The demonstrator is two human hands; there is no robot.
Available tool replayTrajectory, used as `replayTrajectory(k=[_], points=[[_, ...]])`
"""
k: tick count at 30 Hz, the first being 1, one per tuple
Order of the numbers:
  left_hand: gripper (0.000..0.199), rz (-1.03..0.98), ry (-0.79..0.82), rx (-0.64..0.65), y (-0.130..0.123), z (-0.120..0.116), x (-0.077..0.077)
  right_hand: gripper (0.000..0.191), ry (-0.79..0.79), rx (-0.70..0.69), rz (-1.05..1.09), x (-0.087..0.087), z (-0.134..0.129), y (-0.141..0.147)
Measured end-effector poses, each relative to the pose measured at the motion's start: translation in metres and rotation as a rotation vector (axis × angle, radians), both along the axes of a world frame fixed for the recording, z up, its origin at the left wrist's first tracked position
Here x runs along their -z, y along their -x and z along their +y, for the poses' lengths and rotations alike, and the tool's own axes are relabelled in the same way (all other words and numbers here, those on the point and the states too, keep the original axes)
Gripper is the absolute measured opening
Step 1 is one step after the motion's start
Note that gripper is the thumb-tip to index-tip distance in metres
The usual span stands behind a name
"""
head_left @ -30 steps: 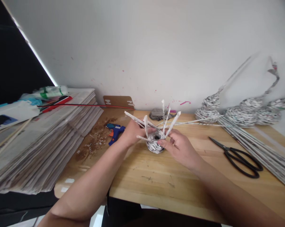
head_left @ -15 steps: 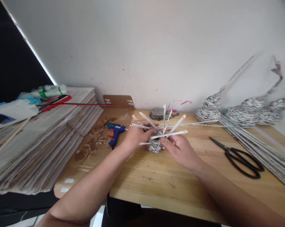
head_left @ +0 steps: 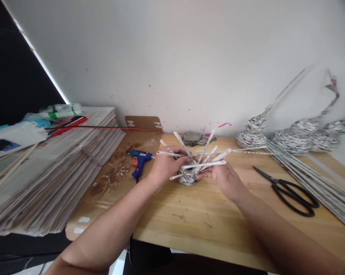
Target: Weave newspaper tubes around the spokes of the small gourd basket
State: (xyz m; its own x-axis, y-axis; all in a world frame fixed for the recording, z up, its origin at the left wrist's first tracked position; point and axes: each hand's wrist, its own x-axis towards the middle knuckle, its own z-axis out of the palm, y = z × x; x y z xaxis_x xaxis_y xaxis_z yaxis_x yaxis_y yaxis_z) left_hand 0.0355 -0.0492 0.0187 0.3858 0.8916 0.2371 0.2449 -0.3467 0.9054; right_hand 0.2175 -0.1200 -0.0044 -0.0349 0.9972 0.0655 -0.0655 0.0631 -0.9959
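Observation:
A small round basket woven from rolled newspaper (head_left: pixel 187 178) rests on the wooden table, with several paper sticks (head_left: pixel 206 147) fanning up and outward from its rim. My left hand (head_left: pixel 167 165) is closed on the basket's left side, its thumb at the rim among the sticks. On the right side, my right hand (head_left: pixel 222 176) has its fingers bent around the lower paper sticks; what sits between the fingertips is partly hidden. Long thin paper strands (head_left: pixel 244 150) run from behind the basket toward the right.
Black scissors (head_left: pixel 287 191) lie to the right, beside a bundle of long paper rods (head_left: pixel 312 179). Woven gourd-shaped pieces (head_left: pixel 251 131) stand along the wall. To the left are a blue glue gun (head_left: pixel 140 163) and a tall stack of newspapers (head_left: pixel 60 172).
My right hand has shifted slightly right and away from the rim. The upright paper sticks on the right side now lean further right. My left hand stays in place.

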Motion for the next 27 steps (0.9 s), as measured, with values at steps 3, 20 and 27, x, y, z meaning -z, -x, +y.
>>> replayTrajectory(k=[3,20,27], points=[[0.009,-0.012,-0.005,0.008,0.000,-0.001,0.001,0.038,0.148,0.074,0.193,-0.001,0.005,0.003],[0.018,-0.032,0.065,-0.005,-0.008,-0.013,-0.003,0.028,0.102,0.246,0.277,-0.002,0.001,0.024],[0.022,-0.040,0.060,0.003,-0.008,-0.014,-0.004,0.029,0.127,0.247,0.331,-0.001,-0.002,0.027]])
